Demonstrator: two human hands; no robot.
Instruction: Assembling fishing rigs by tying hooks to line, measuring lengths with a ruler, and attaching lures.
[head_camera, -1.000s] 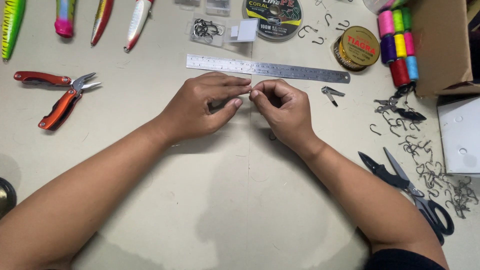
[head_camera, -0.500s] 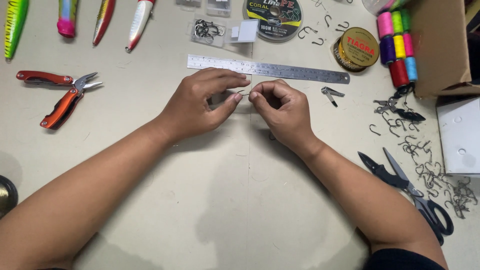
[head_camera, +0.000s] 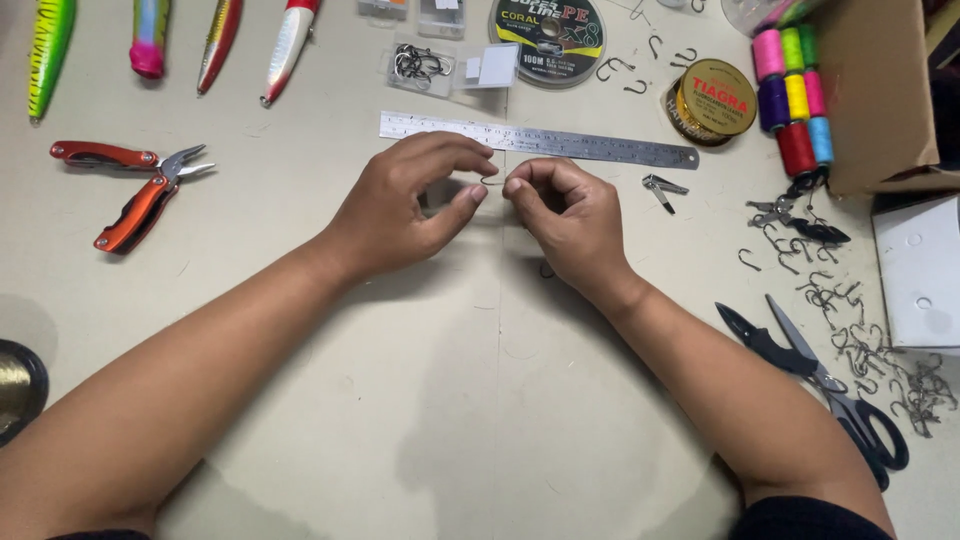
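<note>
A steel ruler (head_camera: 540, 141) lies flat across the pale tabletop (head_camera: 400, 400); everything is placed from it. Right of its far end stands a brown cardboard box (head_camera: 880, 90); below that, a white box (head_camera: 920, 270). Above the ruler's middle lies a round dark spool of line (head_camera: 547, 38) with a printed label; just above its right end, a smaller gold spool (head_camera: 712, 103); above its left end, a clear packet of hooks (head_camera: 420, 68). Just below the ruler's middle, the left hand (head_camera: 400, 205) and right hand (head_camera: 565, 215) meet, fingertips nearly touching; both are curled with thumb and forefinger pinched on a thin wire hook (head_camera: 492, 181) held between them. Left of the ruler lie red-handled pliers (head_camera: 130, 185); lower right, black scissors (head_camera: 820, 385) beside scattered loose hooks (head_camera: 860, 330).
</note>
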